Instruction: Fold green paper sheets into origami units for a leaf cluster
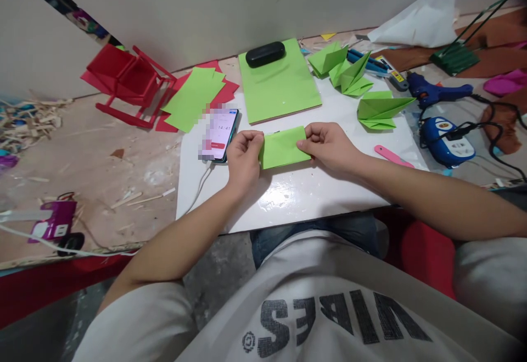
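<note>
A small rectangle of green paper (284,149) is held just above the white board (280,202). My left hand (244,156) pinches its left edge between thumb and fingers. At its right end my right hand (327,146) grips it, thumb on top and fingers behind. Whether the paper has several layers I cannot make out. Beside my left hand lies a phone (222,134) with a lit screen and a white cable. Several folded green paper pieces (381,112) stand on the board beyond my right hand, and a pink cutter-like tool (393,156) lies near my right forearm.
A black case (265,54) rests on a large green sheet stack (284,95) at the back. Loose green strips (193,98) lie beside a red miniature chair (129,84). To the right are a blue glue gun (436,90), a blue power socket (448,142) and black cables.
</note>
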A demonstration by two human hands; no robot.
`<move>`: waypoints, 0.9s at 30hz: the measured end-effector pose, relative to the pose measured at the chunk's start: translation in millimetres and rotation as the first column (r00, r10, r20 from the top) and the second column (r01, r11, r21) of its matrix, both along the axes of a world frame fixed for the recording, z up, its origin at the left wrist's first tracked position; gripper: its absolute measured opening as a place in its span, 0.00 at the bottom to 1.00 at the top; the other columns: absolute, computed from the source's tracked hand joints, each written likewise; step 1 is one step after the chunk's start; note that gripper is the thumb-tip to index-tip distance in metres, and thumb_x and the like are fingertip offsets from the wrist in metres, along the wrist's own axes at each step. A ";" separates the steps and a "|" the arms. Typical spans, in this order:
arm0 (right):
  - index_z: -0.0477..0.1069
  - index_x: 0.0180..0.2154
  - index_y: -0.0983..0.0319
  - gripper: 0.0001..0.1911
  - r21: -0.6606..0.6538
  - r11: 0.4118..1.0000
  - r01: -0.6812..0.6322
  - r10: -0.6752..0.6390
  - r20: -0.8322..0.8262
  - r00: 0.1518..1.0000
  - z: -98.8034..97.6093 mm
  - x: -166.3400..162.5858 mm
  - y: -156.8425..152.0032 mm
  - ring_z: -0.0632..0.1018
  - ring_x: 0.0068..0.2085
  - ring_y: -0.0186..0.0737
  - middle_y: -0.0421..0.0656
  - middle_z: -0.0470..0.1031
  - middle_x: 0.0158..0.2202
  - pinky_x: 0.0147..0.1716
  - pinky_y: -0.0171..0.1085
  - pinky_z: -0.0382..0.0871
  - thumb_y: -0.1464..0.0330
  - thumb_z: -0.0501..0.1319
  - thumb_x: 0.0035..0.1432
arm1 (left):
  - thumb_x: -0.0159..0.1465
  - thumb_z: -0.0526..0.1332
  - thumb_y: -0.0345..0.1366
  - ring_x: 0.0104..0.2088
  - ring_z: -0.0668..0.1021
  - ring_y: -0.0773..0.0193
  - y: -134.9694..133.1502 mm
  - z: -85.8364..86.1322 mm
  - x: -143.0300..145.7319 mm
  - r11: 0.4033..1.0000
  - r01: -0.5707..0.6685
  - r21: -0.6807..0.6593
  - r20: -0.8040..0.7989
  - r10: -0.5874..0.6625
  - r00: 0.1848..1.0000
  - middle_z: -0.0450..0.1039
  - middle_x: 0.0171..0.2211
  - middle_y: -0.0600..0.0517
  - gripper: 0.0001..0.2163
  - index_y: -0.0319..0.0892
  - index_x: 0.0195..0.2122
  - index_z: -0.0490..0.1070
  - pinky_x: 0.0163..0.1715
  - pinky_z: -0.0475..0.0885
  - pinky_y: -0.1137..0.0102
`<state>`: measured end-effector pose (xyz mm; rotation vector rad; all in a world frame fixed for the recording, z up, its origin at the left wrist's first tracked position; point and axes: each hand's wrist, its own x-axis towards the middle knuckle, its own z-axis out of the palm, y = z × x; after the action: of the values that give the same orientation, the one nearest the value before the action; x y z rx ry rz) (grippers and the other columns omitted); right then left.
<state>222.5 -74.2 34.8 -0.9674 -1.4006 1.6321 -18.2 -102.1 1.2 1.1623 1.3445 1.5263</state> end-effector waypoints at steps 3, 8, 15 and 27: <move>0.71 0.31 0.55 0.31 0.015 0.998 0.053 -0.053 -0.010 0.999 0.8 2.8 3.8 0.71 0.23 0.34 0.32 0.67 0.22 0.22 0.37 0.67 0.50 0.88 0.54 | 0.68 0.79 0.51 0.43 0.82 0.57 -2.4 -3.2 -5.5 0.992 0.114 0.045 -0.203 -0.103 0.974 0.81 0.49 0.47 0.21 0.50 0.55 0.78 0.42 0.80 0.62; 0.74 0.33 0.56 0.18 0.030 0.999 0.035 -0.036 0.021 0.999 2.7 3.9 4.4 0.71 0.22 0.35 0.34 0.71 0.23 0.21 0.38 0.63 0.60 0.81 0.62 | 0.58 0.83 0.68 0.77 0.71 0.29 -11.4 -4.9 -2.0 0.946 0.289 0.149 -0.678 -0.115 0.726 0.70 0.74 0.34 0.53 0.51 0.78 0.68 0.77 0.67 0.35; 0.73 0.31 0.56 0.25 0.111 0.992 0.066 -0.072 0.049 0.996 4.1 3.3 3.1 0.71 0.26 0.35 0.36 0.71 0.25 0.22 0.36 0.64 0.53 0.83 0.61 | 0.55 0.82 0.75 0.75 0.73 0.25 -6.4 0.1 -2.5 0.957 0.279 0.079 -0.761 -0.123 0.637 0.75 0.74 0.33 0.55 0.48 0.76 0.72 0.76 0.67 0.36; 0.75 0.50 0.54 0.40 0.082 0.996 -0.016 0.020 -0.048 0.999 3.3 5.7 1.7 0.78 0.27 0.37 0.37 0.79 0.35 0.25 0.40 0.74 0.28 0.75 0.62 | 0.53 0.91 0.60 0.48 0.87 0.48 0.5 4.2 -9.5 0.937 0.347 0.023 -0.423 -0.306 0.853 0.89 0.56 0.41 0.40 0.50 0.63 0.83 0.43 0.83 0.59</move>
<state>228.2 -72.5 38.2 -0.8647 -1.4350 1.5879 -27.7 -101.6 5.5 1.7557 1.2569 1.1451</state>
